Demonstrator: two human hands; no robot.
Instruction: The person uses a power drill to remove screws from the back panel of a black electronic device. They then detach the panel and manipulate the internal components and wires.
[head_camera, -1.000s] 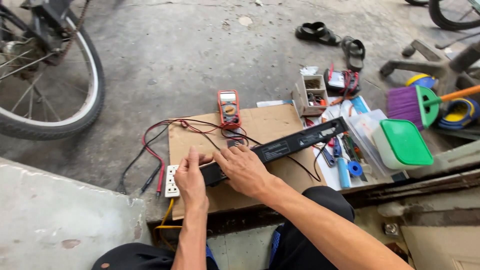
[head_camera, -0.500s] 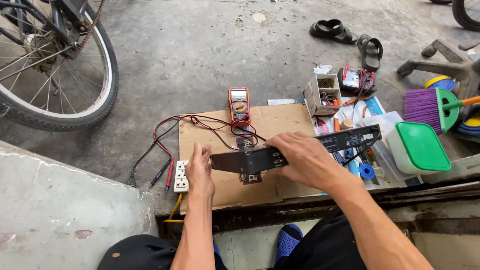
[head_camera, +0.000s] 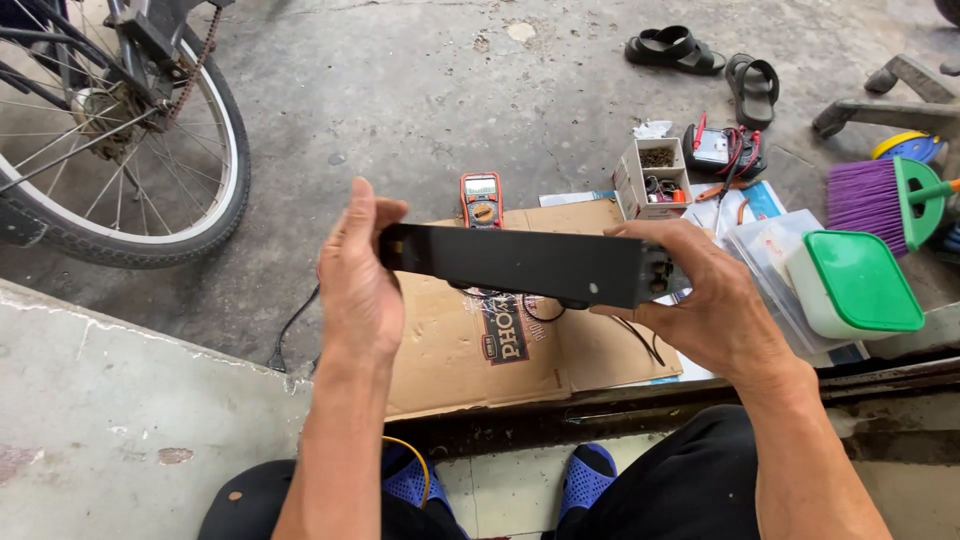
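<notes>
Floor: grey concrete, stained, with a flattened cardboard sheet (head_camera: 470, 350) laid on it as the work surface.
Held thing: a long black flat bar-shaped device (head_camera: 520, 263), lifted clear above the cardboard sheet and held roughly level, its broad dark face toward the camera.
Left hand (head_camera: 358, 285): grasping the bar's left end, fingers upright behind it, thumb on the near side.
Right hand (head_camera: 705, 300): wrapped around the bar's right end, where small dark fittings show.
Beyond the cardboard: an orange multimeter (head_camera: 481, 199) at the sheet's far edge, its leads running under the bar.
Right of the cardboard: a small open parts box (head_camera: 650, 180), a green-lidded container (head_camera: 855, 285) and a purple brush (head_camera: 885, 195).
Left of the cardboard: a bicycle wheel (head_camera: 120, 150).
Far beyond: black sandals (head_camera: 710, 60).
</notes>
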